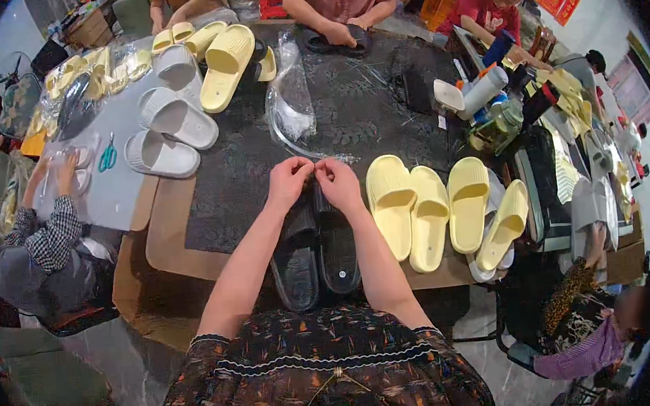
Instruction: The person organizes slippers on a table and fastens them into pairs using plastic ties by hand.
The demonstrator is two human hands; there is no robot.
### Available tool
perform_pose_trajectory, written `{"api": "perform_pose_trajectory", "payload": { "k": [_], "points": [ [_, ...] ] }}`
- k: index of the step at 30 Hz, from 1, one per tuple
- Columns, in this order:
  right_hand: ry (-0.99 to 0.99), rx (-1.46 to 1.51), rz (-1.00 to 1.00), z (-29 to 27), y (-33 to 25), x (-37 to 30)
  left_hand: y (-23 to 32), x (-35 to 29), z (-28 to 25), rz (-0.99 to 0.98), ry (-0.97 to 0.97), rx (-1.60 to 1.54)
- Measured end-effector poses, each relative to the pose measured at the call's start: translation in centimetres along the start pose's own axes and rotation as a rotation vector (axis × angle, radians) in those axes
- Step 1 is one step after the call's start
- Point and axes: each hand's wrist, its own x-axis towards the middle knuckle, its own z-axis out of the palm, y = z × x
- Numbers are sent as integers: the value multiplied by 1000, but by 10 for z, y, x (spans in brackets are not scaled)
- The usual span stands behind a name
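Note:
My left hand (289, 184) and my right hand (339, 184) meet above the toe ends of a pair of black slide slippers. Thumbs and forefingers are pinched close together, fingertips nearly touching; whatever is between them is too small to make out. The left black slipper (297, 271) and the right black slipper (339, 262) lie side by side between my forearms at the table's near edge. My hands partly cover their toe ends. Just beyond my fingers lies a clear plastic bag (294, 117). Right of my right hand stand several yellow slippers (393, 205).
White slippers (164, 154) and a large yellow slipper (227, 66) lie at left, near teal scissors (107, 154). Bottles and a jar (498, 127) stand at right. Co-workers sit around the dark-covered table (225, 204); one across handles a black slipper (336, 41).

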Motion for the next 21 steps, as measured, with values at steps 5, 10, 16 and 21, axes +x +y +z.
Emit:
{"api": "perform_pose_trajectory", "payload": {
  "k": [5,10,16,21],
  "points": [
    [-3,-4,-43,2,-2,3,-2,-1,-1,76,1,-32],
    [-57,33,22,-1,-6,4,-2,-2,0,51,-14,-98],
    [-36,30,-27,-1,-1,3,-6,-1,6,13,4,-187],
    [-138,51,36,-5,-10,-4,-10,6,-12,-92,177,-503]
  ]
}}
